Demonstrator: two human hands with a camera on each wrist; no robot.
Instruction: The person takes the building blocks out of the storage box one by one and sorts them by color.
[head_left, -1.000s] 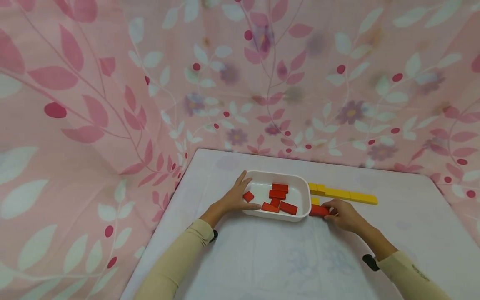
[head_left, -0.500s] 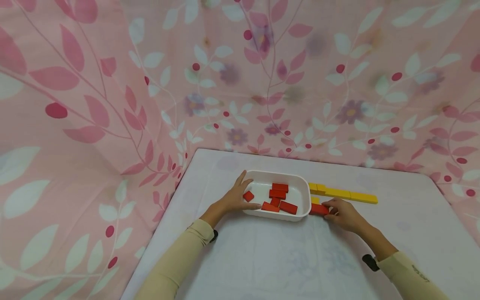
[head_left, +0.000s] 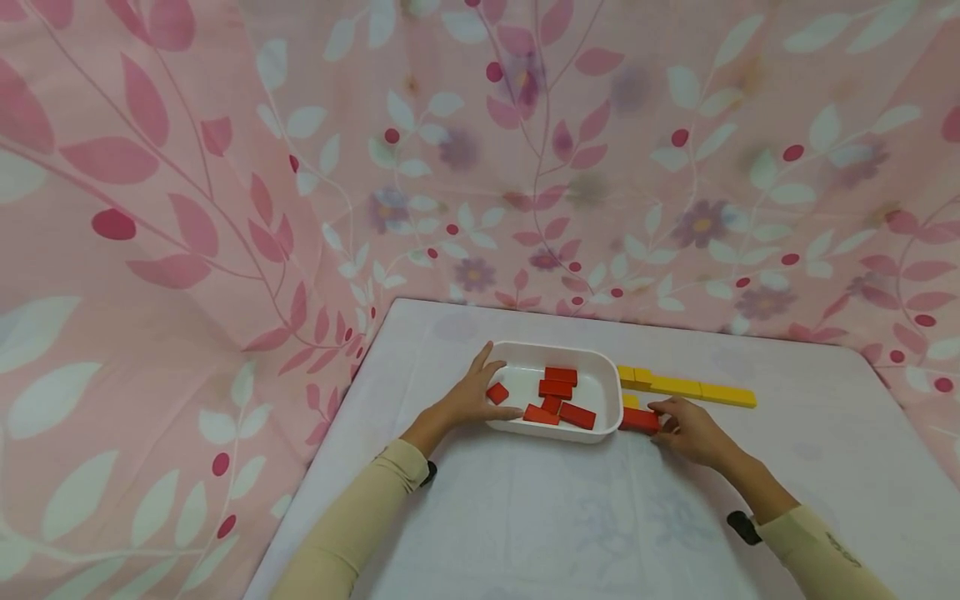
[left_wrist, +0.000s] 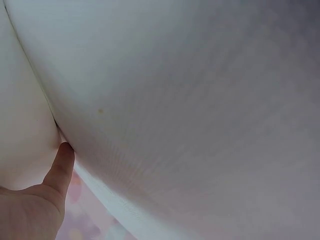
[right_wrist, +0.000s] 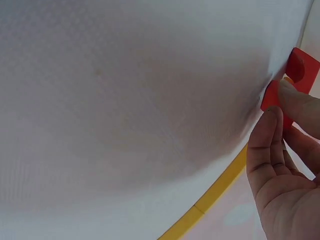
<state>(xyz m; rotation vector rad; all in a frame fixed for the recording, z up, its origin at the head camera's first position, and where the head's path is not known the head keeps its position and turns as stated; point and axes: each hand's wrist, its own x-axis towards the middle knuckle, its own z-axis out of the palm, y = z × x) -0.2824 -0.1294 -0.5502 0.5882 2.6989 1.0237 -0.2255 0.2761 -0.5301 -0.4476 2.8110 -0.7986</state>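
A white tray [head_left: 517, 427] with rounded corners stands on the cloth-covered table in the head view, holding several red wooden blocks [head_left: 577, 416]. At its left end, my left hand [head_left: 467, 400] holds the tray, thumb along the near rim and fingers spread toward the far one. Just outside the tray's right end, my right hand [head_left: 693, 429] pinches a red block [head_left: 637, 420] between thumb and fingers, low by the table. The right wrist view shows this red block [right_wrist: 271, 95] by the fingertips, with more red [right_wrist: 305, 70] past the thumb.
Behind the right hand, a row of yellow blocks [head_left: 697, 389] runs rightward from the tray. Another yellow block [head_left: 631, 402] shows partly between this row and the red block. A white cloth [head_left: 555, 517] covers the table, and a pink floral curtain [head_left: 525, 167] encloses its back and left.
My right fingers have shifted very slightly rightward at the red block, so a little more of it shows. The left hand and the tray stay in place.
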